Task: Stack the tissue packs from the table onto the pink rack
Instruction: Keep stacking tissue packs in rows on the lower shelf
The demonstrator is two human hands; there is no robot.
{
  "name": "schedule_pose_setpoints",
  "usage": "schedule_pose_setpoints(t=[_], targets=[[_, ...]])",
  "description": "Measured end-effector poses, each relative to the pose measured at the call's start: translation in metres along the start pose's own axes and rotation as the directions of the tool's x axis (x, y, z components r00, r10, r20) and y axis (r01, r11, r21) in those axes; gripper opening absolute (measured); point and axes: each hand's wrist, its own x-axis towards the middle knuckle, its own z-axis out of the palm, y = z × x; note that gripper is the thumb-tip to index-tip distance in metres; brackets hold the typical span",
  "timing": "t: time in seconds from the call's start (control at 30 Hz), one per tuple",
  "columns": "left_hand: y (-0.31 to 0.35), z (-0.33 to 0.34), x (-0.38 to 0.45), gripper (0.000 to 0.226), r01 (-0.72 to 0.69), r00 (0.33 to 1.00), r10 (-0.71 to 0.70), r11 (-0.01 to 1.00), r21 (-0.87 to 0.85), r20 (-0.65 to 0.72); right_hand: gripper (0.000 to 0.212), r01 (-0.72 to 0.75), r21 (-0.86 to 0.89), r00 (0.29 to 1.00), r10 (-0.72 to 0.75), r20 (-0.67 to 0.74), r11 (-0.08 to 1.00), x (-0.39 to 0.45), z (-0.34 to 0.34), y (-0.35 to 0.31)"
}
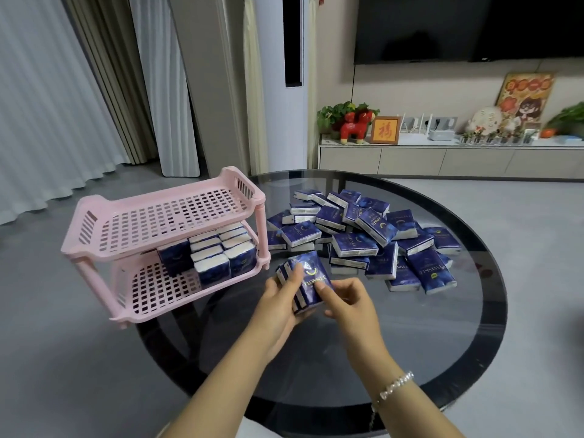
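- Round glass table (458, 343): dark rim, transparent top; it carries the rack at its left edge and the loose packs toward its far side.
- Pink rack (104, 216): two slatted tiers on short posts. The top tier holds nothing; the lower tier holds dark blue tissue packs (218, 252) standing on edge in close rows at its right end.
- Pile of loose tissue packs (363, 235): dark blue wrappers with gold lettering, heaped in overlapping layers on the table, right of the rack and beyond the hands.
- Held stack of packs (311, 281): several packs pressed together as one bundle, tilted, raised above the table between rack and pile, just in front of the rack's lower tier.
- Left hand (279, 303): cups the bundle from below and from the left, thumb laid on the front pack.
- Right hand (349, 306): thumb and fingers curled round the bundle's lower right corner.
- Bracelet (396, 385): pale beads on the right wrist.
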Motion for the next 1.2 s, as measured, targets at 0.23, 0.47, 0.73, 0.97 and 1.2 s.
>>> schedule_pose_setpoints(t=[0.23, 0.47, 0.73, 0.97, 1.2], targets=[[0.001, -0.002, 0.017, 0.035, -0.057, 0.995, 0.058, 0.998, 0.016, -0.076, 0.004, 0.061, -0.106, 0.998, -0.061, 0.004, 0.992, 0.025, -0.011, -0.003], [0.004, -0.011, 0.026, 0.025, -0.078, 0.992, 0.082, 0.996, 0.042, -0.091, 0.023, 0.365, -0.779, 0.849, -0.526, 0.053, 0.51, 0.086, -0.04, -0.019], [0.006, -0.014, 0.027, 0.025, -0.067, 0.993, 0.07, 0.997, 0.037, -0.092, 0.055, 0.435, -0.9, 0.9, 0.042, 0.433, -0.038, 0.129, -0.035, -0.069], [0.005, -0.016, 0.026, 0.028, -0.062, 0.994, 0.068, 0.996, 0.061, -0.09, 0.052, 0.413, -0.91, 0.911, -0.007, 0.413, 0.026, 0.126, -0.04, -0.066], [0.005, -0.019, 0.025, 0.035, -0.082, 0.993, 0.089, 0.993, 0.091, -0.077, 0.049, 0.437, -0.864, 0.899, -0.099, 0.426, 0.249, 0.108, -0.045, -0.053]])
